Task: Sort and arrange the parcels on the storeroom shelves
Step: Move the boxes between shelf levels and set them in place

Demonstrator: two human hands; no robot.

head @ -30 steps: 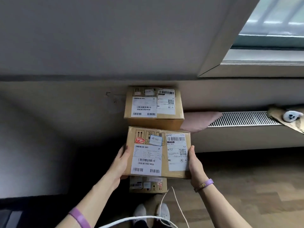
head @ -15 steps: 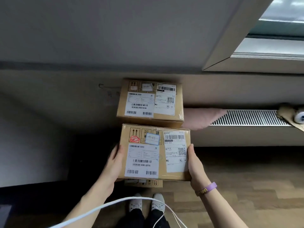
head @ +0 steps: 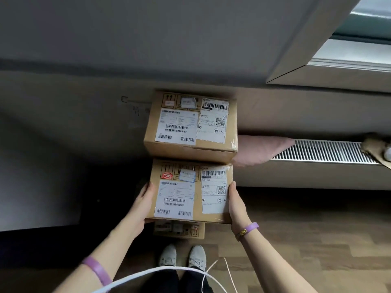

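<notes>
I hold a brown cardboard parcel (head: 190, 191) with white shipping labels and a red mark between both hands, above the floor. My left hand (head: 141, 205) grips its left side, fingers curled under the bottom edge. My right hand (head: 236, 205) grips its right side. A second, similar labelled parcel (head: 190, 123) sits beyond it on the ledge by the wall. A third, smaller parcel (head: 179, 229) lies on the floor under the held one, mostly hidden.
A pink cushion (head: 258, 150) lies right of the far parcel on the radiator grille (head: 321, 152). Crumpled brown paper (head: 374, 148) sits at the grille's right end. A sloped wall and window recess (head: 330, 66) hang overhead. My shoes (head: 183, 256) stand on the wooden floor; white cables cross the bottom.
The view has shifted right and tilted down, showing more of my feet. The held parcel has come a little closer to the far parcel. Both hands keep their hold.
</notes>
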